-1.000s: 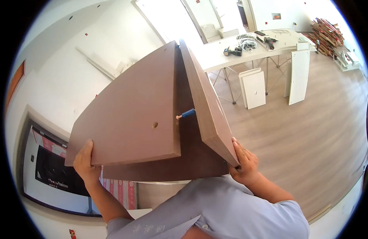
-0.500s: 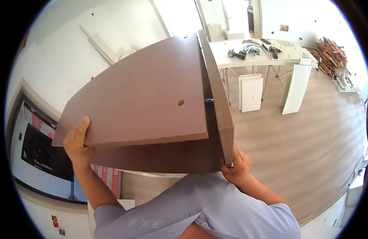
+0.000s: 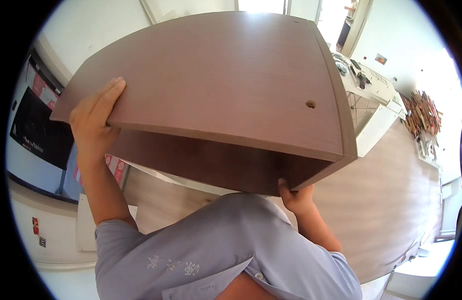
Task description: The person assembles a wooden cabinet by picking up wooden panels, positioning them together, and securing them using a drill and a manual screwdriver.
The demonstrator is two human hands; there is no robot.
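Observation:
A box-like assembly of dark brown boards stands in front of me, its near side uncovered. My left hand (image 3: 93,117) is closed on the near-left edge of the broad upper panel (image 3: 216,75), fingers lying over its top. That panel meets the narrow end panel (image 3: 336,100) along its right edge, with no gap visible there. A round hole (image 3: 310,104) shows near that joint. At the lower right corner, my right hand (image 3: 297,199) grips the box, thumb inside against the lower panel (image 3: 201,157). Its other fingers are mostly hidden.
A white table (image 3: 381,92) with a power drill (image 3: 363,80) stands at far right, a white board (image 3: 376,127) leaning near it. A pile of wood strips (image 3: 422,112) lies beyond. At left is a large dark-screened panel (image 3: 38,135).
The upper panel's right edge has come against the end panel, closing the gap; the blue-tipped fitting there no longer shows. The box sits further right and higher in view.

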